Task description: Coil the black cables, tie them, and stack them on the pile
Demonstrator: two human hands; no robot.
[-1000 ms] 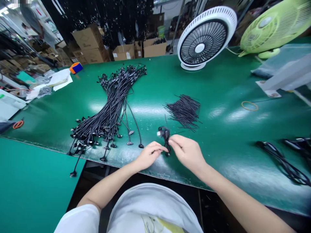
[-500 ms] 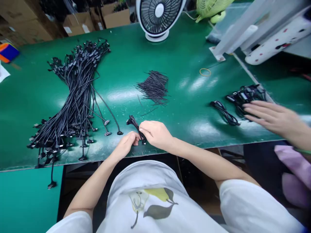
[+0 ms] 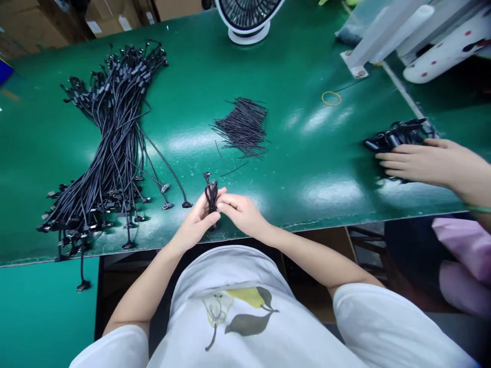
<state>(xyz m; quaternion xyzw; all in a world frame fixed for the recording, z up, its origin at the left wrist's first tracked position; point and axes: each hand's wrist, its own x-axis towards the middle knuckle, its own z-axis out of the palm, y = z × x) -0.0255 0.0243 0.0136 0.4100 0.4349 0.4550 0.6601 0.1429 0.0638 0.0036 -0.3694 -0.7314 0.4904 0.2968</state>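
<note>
Near the table's front edge, a black cable point(image 3: 211, 195) is folded into a small looped bundle, one plug end sticking out at its top. My left hand point(image 3: 197, 220) is closed around it, thumb across the lower part. From the right, my right hand point(image 3: 242, 212) pinches at the bundle's side with thumb and fingers. Whether a thin tie is between those fingertips cannot be made out. Beyond my hands lies a pile of short black twist ties point(image 3: 243, 128). To the left spreads a large heap of unbundled black cables point(image 3: 115, 138) with plugs at both ends.
At the right, another person's hand point(image 3: 422, 161) rests on a pile of bundled cables point(image 3: 399, 134). A white fan point(image 3: 249, 33) stands at the back. A yellow rubber band point(image 3: 331, 98) lies near a metal bracket point(image 3: 355, 66). Some cable ends overhang the table's front left edge.
The folded cable has been raised more upright, with my left hand now wrapped around it. The other person's hand has shifted, and the single bundle beside their pile no longer lies there.
</note>
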